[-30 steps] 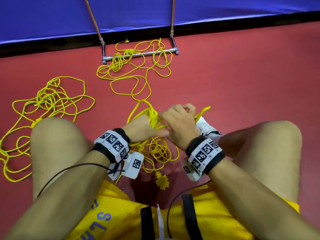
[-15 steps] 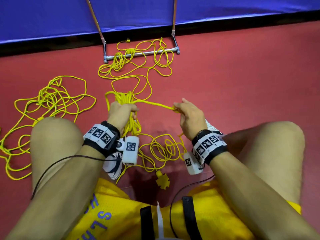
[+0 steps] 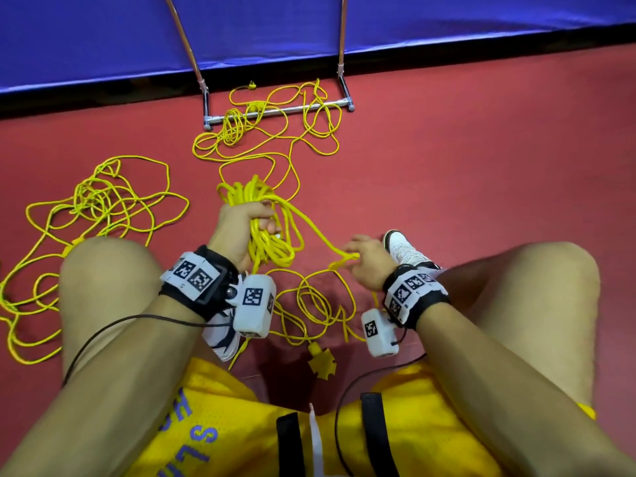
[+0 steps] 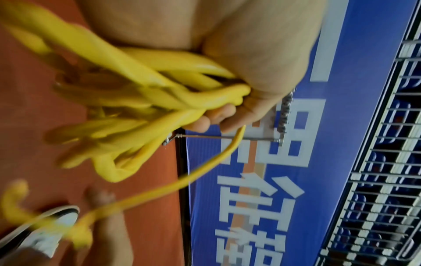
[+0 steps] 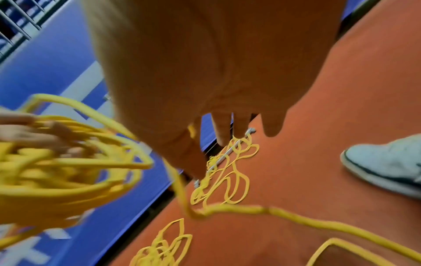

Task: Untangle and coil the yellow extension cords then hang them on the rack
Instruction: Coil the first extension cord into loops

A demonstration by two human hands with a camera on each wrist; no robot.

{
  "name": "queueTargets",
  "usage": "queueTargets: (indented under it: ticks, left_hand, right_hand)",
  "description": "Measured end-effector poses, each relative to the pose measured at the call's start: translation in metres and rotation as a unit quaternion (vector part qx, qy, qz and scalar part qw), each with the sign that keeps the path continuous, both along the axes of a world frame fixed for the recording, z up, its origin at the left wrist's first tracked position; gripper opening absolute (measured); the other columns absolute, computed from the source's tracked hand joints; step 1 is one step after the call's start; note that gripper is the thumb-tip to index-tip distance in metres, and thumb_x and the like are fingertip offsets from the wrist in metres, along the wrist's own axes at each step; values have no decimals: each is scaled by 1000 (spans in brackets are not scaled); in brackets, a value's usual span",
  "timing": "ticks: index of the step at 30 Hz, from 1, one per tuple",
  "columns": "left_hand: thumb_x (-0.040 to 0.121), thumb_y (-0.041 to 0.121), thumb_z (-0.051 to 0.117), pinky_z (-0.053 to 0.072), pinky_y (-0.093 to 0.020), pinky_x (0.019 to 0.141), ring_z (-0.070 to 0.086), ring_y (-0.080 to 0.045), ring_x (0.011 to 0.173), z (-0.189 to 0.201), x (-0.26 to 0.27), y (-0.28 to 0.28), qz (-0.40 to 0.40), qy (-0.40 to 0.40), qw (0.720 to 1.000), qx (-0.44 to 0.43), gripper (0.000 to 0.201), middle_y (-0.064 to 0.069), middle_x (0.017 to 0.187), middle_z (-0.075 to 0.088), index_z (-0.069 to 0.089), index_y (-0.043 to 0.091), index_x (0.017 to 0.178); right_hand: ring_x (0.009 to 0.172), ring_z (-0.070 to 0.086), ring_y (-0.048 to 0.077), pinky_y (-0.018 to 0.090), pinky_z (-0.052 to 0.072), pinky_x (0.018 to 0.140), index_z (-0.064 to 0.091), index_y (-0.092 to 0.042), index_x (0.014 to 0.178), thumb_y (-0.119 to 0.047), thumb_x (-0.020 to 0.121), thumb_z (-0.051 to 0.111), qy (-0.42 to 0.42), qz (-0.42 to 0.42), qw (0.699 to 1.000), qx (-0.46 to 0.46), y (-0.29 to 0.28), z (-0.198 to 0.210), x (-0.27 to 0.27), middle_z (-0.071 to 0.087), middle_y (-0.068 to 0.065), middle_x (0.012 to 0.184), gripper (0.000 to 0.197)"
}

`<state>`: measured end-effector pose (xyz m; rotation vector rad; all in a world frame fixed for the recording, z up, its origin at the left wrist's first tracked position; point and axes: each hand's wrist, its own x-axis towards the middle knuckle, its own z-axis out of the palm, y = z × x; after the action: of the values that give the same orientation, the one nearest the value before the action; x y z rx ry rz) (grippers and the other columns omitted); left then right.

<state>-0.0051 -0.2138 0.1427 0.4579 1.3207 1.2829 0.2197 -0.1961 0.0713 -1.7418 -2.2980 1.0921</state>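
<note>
Yellow cord [image 3: 311,232] runs slack between the hands now, where half a second ago it stretched straight and level. The left hand [image 3: 246,228] has lifted, fist curled around a thick coil [image 3: 268,242] of loops above the floor [image 3: 464,173]. The right hand [image 3: 366,258] has dropped toward the knee, thumb and fingers pinching the cord. More loose cord lies draped over the rack [image 3: 275,111] bar by the blue wall, and another tangle [image 3: 93,215] lies on the floor far left.
</note>
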Motion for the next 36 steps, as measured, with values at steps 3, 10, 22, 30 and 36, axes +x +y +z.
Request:
queueTargets:
  ticks: [3, 10, 22, 30, 36]
  left_hand:
    - [83, -2, 51, 42, -33, 61, 44, -17, 40, 1, 16, -4, -32, 7, 999, -5, 29, -2, 42, 37, 48, 10, 57]
    - [64, 8, 61, 45, -28, 54, 43, -19, 42, 1, 7, 4, 28, -4, 1000, -4, 14, -2, 46, 36, 53, 14, 54]
    - [68, 3, 61, 42, -31, 48, 42, -23, 42, -9, -12, 12, 136, 132, 981, -32, 36, -6, 42, 44, 52, 14, 35]
    - [68, 1, 61, 43, -32, 54, 45, -22, 42, -21, -11, 2, -68, 189, 974, -106, 10, -8, 45, 45, 53, 4, 62]
    - [59, 7, 62, 44, -26, 52, 48, -21, 43, -12, 28, -31, -454, 208, 866, -30, 22, -11, 51, 52, 60, -4, 77]
  right_hand:
    - [119, 52, 10, 18, 36, 99, 64, -10, 125, -4, 81, 74, 151, -3, 983, -101, -15, 4, -26, 55, -1, 126, 46]
    - [68, 49, 15, 31, 41, 68, 62, 1, 80, -28, 94, 66, 305, -166, 931, -113, -12, 8, -31, 59, 12, 73, 33]
    - [48, 57, 17, 32, 52, 55, 53, -13, 82, -6, 86, 72, 332, -338, 878, -71, 0, -3, -20, 63, 8, 65, 21]
    - [41, 23, 4, 18, 18, 41, 59, -11, 82, -10, 102, 48, 514, -223, 827, -42, 22, 49, 7, 35, -7, 52, 23]
    - [40, 18, 4, 20, 11, 41, 54, -16, 88, -24, 107, 38, 610, -286, 733, -96, 32, 61, 10, 28, -8, 51, 26]
